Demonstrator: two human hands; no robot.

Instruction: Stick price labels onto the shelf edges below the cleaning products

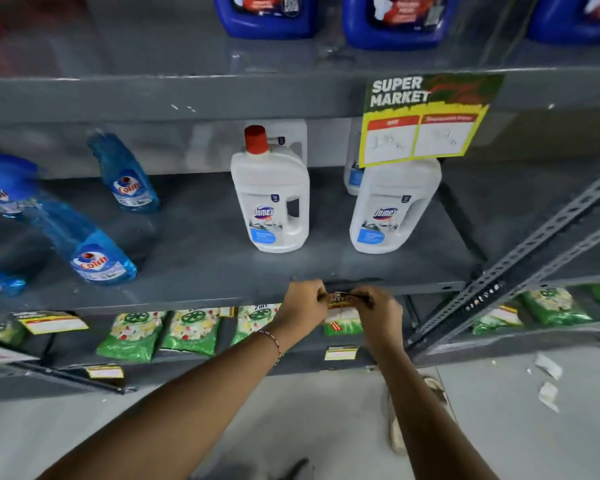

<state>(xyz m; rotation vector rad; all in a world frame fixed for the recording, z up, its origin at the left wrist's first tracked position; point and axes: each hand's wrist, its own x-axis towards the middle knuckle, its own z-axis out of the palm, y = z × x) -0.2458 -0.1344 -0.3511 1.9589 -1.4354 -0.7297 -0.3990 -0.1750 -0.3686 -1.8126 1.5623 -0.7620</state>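
A small yellow, red and white price label [340, 301] hangs at the front edge of the grey metal shelf [201, 299]. My left hand [300, 306] pinches its left top corner and my right hand [378, 311] pinches its right top corner. Just behind, on that shelf, stand two white Domex bottles [271, 199] [392, 206]; the left one has a red cap. A larger "SUPER MARKET" price label [426, 119] is stuck on the shelf edge above and covers the top of the right bottle.
Blue Colin spray bottles [94, 247] lie on the shelf's left part. Blue jugs [267, 15] stand on the top shelf. Green packets [191, 330] fill the shelf below, with small labels [340, 353] on its edge. A slotted grey brace [534, 251] crosses at right. Paper scraps [548, 379] litter the floor.
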